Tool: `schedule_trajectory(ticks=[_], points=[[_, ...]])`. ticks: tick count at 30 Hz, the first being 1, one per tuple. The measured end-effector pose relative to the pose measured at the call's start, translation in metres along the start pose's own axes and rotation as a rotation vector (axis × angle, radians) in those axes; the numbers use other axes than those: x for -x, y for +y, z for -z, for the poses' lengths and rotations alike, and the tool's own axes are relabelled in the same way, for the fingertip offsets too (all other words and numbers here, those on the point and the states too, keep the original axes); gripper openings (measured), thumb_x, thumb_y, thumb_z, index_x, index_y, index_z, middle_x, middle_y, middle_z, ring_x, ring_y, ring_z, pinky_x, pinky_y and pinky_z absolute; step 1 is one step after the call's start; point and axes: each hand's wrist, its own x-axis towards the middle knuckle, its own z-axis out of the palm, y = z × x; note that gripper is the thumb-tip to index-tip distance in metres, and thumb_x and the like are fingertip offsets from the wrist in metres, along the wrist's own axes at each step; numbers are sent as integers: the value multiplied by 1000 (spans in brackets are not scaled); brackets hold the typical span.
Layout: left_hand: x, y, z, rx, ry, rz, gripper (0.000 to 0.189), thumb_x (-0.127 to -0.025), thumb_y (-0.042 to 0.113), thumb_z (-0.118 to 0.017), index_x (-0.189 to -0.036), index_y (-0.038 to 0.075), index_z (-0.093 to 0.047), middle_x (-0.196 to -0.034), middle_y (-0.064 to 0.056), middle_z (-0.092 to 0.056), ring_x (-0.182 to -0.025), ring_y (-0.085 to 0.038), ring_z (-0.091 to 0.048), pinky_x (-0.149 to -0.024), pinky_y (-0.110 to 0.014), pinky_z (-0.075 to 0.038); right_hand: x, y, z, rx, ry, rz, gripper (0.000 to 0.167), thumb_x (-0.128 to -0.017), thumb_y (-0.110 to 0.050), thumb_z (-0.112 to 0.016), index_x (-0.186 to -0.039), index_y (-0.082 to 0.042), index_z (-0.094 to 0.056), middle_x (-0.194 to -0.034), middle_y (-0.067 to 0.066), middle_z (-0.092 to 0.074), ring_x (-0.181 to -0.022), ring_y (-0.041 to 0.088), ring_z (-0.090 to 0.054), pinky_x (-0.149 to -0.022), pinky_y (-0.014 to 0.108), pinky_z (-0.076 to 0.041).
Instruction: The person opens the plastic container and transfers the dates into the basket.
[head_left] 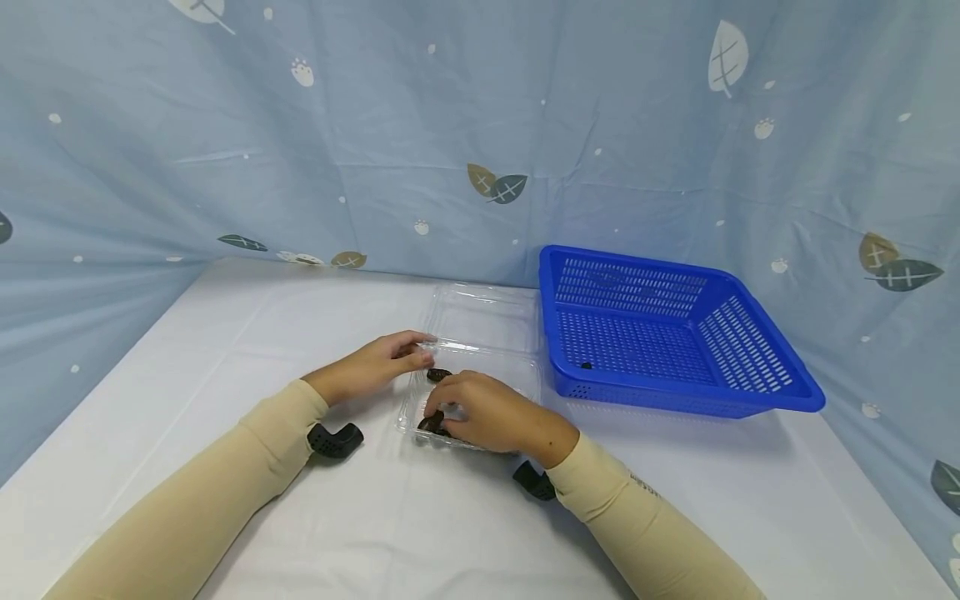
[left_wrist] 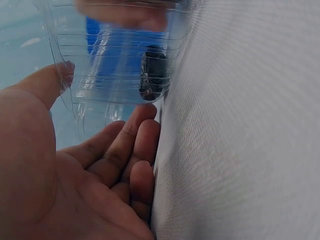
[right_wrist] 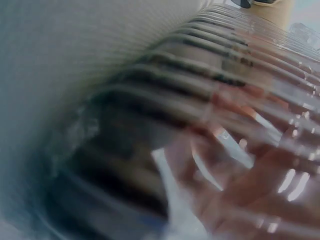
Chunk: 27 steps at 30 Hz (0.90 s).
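A clear plastic clamshell box [head_left: 403, 417] lies unfolded on the table, its lid [head_left: 487, 318] leaning back behind it. My left hand [head_left: 375, 367] is at the box's left side, thumb and fingers extended and slightly bent; its thumb meets the clear plastic in the left wrist view. My right hand [head_left: 491, 412] reaches down into the box, its thumb and fingers pinching a dark brown ribbed piece [head_left: 431, 422] near the front left. Another dark brown piece [head_left: 438, 375] lies farther back in the box. The right wrist view is blurred through the ridged plastic.
A blue slotted basket [head_left: 660, 397] stands to the right of the box, with a small dark bit [head_left: 587, 365] inside. Black perforated mounts [head_left: 335, 442] sit by both wrists. A blue leaf-patterned curtain [head_left: 405, 125] hangs behind the white table [head_left: 360, 533].
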Motion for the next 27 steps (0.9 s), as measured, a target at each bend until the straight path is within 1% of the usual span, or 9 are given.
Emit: schedule_trajectory(ticks=[5,9,12,15,18,23,27], points=[[-1,-1,0,7,0,-6,54,-105,39,-51,-150,10,-41,-126,-10,-67,-126,-27,-60,-114,-53,-37,0,1,-1,-30,-4,-39,13,-90,-9,-72,-102,-14,-73,-101,-5,-73,-93,12,-63,-86,26,-51],[-1,-2,1,30,-12,-16,55,-105,38,-52,-150,10,-40,-126,-11,-66,-126,-27,-60,-113,-51,-39,-1,1,-1,-40,1,-54,7,-90,-12,-73,-97,-14,-72,-92,-6,-71,-88,10,-63,-82,24,-51],[-2,-2,1,33,-17,-25,54,-105,36,-52,-150,9,-40,-123,-12,-66,-121,-25,-61,-110,-48,-42,0,-1,0,-9,0,-58,7,-92,-15,-73,-99,-15,-72,-93,-7,-71,-87,9,-62,-81,24,-51],[-3,-1,0,26,-17,-21,53,-105,36,-52,-150,9,-41,-119,-11,-67,-116,-22,-62,-108,-46,-43,3,-3,5,50,10,-67,14,-93,-17,-72,-107,-15,-73,-97,-7,-71,-89,9,-63,-82,25,-52],[-4,-1,0,23,-21,-13,53,-105,37,-52,-150,10,-41,-118,-10,-67,-115,-22,-63,-106,-44,-44,8,-6,15,89,58,-71,20,-94,-18,-71,-114,-15,-73,-99,-5,-72,-91,11,-64,-82,27,-53],[-4,-1,0,25,-26,-18,53,-106,35,-50,-150,8,-40,-123,-13,-67,-117,-24,-61,-104,-43,-45,20,-8,38,81,186,-53,23,-95,-17,-70,-117,-14,-73,-101,-2,-71,-94,14,-65,-80,26,-54],[-3,-2,0,41,-18,-5,52,-106,33,-50,-150,7,-40,-125,-13,-66,-115,-23,-61,-104,-42,-45,31,-9,57,65,298,-38,23,-94,-14,-70,-117,-12,-73,-102,-1,-70,-93,15,-65,-78,27,-55]])
